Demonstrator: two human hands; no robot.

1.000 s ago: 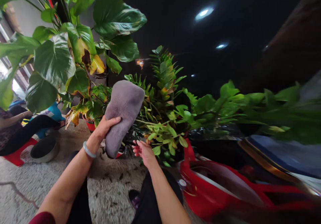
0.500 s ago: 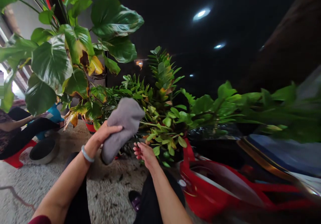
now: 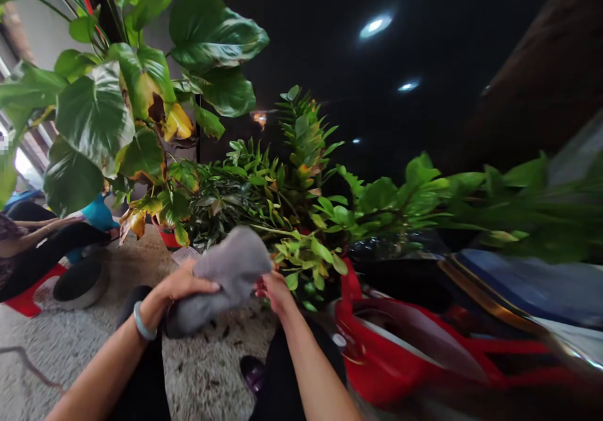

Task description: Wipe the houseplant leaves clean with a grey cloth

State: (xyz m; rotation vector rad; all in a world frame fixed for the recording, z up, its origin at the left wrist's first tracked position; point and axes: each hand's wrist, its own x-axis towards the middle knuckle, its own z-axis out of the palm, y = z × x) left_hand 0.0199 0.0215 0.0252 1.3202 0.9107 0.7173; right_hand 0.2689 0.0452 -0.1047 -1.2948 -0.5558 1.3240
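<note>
My left hand (image 3: 186,283) grips a grey, soft-looking piece shaped like a shoe sole or slipper (image 3: 230,276), with the thumb lying across its upper face. The piece is tilted, its rounded far end toward the plants and its near end low on the left. It is slightly blurred. At its right edge is my right hand (image 3: 277,292), fingers curled together and fingertips close against the grey piece. Whatever those fingers pinch, if anything, is too small or hidden to make out.
Leafy potted plants (image 3: 301,213) stand ahead, with a large-leafed one (image 3: 97,113) at left. A red bag (image 3: 391,358) sits on the right beside dark and blue items (image 3: 499,283). At far left another person (image 3: 42,235) sits on a red stool (image 3: 32,289) near a round basin (image 3: 82,283).
My left hand has lowered the grey piece and tipped it flatter toward the right. Its far end now meets my right hand's fingers, which were apart from it before.
</note>
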